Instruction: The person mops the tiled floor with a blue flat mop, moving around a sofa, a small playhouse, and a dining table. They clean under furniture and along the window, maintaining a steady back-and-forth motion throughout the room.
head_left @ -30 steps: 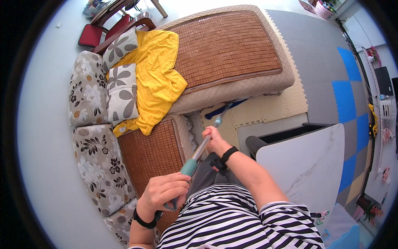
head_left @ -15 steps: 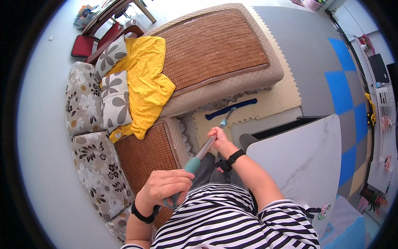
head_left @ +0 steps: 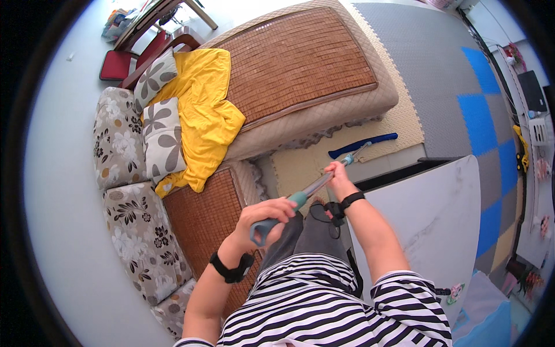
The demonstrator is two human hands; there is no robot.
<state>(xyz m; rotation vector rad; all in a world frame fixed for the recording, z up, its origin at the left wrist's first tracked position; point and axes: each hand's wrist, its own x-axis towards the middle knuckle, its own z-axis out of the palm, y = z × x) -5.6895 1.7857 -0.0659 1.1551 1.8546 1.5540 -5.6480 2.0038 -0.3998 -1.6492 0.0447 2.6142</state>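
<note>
A flat mop has a long blue head (head_left: 363, 145) lying on the cream foam mat between the sofa and the table. Its pole (head_left: 317, 186) is grey metal with a green and blue-grey grip at my end. My left hand (head_left: 263, 220) is closed round that grip near the looped end. Farther down the pole, my right hand (head_left: 338, 173) is wrapped around the metal part close to the head. Black bands circle both wrists.
On the left runs a floral sofa (head_left: 124, 225) with a brown woven seat mat, cushions and a yellow blanket (head_left: 202, 110). A white marble-look table (head_left: 428, 225) stands close on my right. Grey and blue foam tiles (head_left: 480, 127) cover the floor beyond.
The mop head has slid to the right across the cream mat, away from the sofa corner. Both my hands have moved right and a little up with the pole.
</note>
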